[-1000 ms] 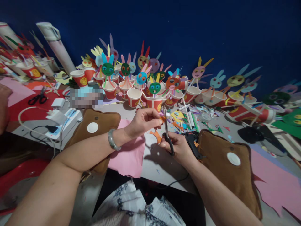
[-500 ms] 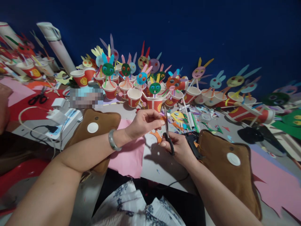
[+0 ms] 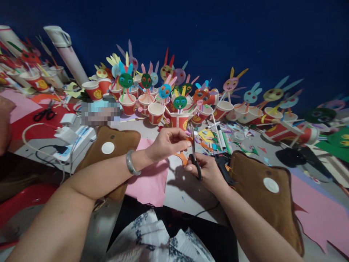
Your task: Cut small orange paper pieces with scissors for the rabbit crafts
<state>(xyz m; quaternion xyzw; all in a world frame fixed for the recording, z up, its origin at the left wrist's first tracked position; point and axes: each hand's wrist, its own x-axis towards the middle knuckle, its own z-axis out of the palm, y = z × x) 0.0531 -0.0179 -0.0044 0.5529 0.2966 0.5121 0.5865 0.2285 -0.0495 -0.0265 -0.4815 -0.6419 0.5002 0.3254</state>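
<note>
My right hand (image 3: 205,170) is closed round the black handles of a pair of scissors (image 3: 193,149), whose blades point up and away from me. Just left of the blades, my left hand (image 3: 170,143) pinches a small piece of orange paper (image 3: 190,139) between thumb and fingertips; most of it is hidden by the fingers and blades. An orange paper scrap (image 3: 181,158) lies on the table below the hands. Under my left wrist spreads a sheet of pink paper (image 3: 149,182).
Paper cups (image 3: 156,112) with rabbit-faced paper figures line the back. Brown padded pouches (image 3: 263,196) lie on both sides. At left are a power strip (image 3: 79,142), another pair of scissors (image 3: 45,112) and another person's hand (image 3: 4,112). Scraps and markers (image 3: 221,137) lie beyond my right hand.
Both hands stay almost in place, the left still pinching the orange paper beside the scissor blades. Only a very slight shift of the whole view shows.
</note>
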